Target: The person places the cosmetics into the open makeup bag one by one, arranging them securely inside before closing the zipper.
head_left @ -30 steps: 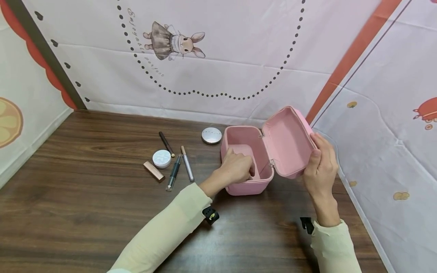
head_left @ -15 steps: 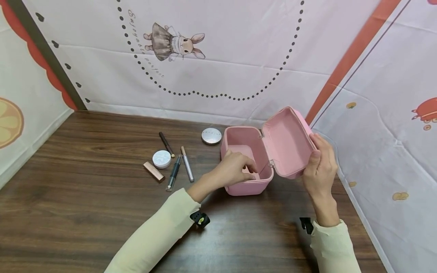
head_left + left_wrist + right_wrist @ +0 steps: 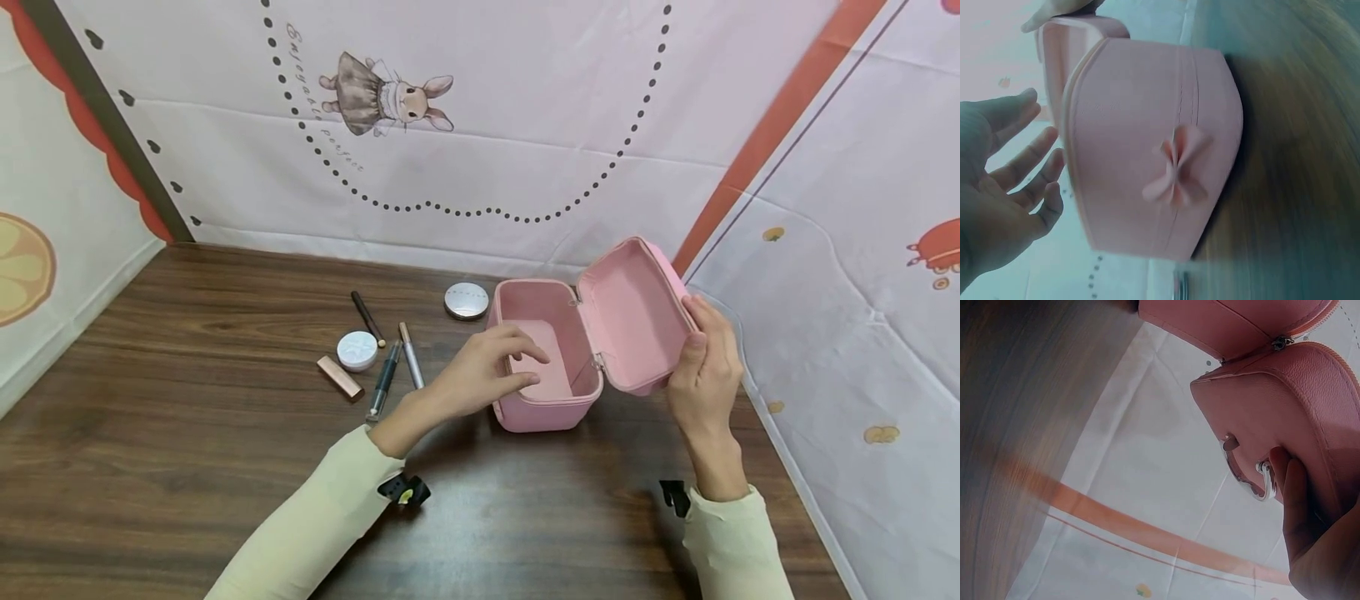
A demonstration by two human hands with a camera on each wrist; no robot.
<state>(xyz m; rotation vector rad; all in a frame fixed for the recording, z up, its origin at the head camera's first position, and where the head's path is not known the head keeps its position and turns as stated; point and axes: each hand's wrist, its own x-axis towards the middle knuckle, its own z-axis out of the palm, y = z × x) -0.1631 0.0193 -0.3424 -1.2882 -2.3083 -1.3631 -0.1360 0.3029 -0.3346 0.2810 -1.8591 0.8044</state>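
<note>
Dark wood-grained surface (image 3: pixel 187 467) meets creased pale cloth backdrop (image 3: pixel 510 158), dotted print. Boxy pink case (image 3: pixel 543 417), rounded corners, stands near backdrop; folded bow (image 3: pixel 1177 172) on stitched wall. My right hand (image 3: pixel 705 375) grips grained, leathery lid (image 3: pixel 630 308), opened sideways. My left hand (image 3: pixel 476 371) at case's left rim, fingers spread, thumb apart. Left of case: shiny flat compact (image 3: pixel 467 301), round white pot (image 3: pixel 357 351), rectangular metallic stick (image 3: pixel 341 379).

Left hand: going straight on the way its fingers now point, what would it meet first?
Probably the hinge side of the pink case: the left hand points across its opening. Whether its inner wall or open lid comes first depends on hand height, which is unclear.
</note>
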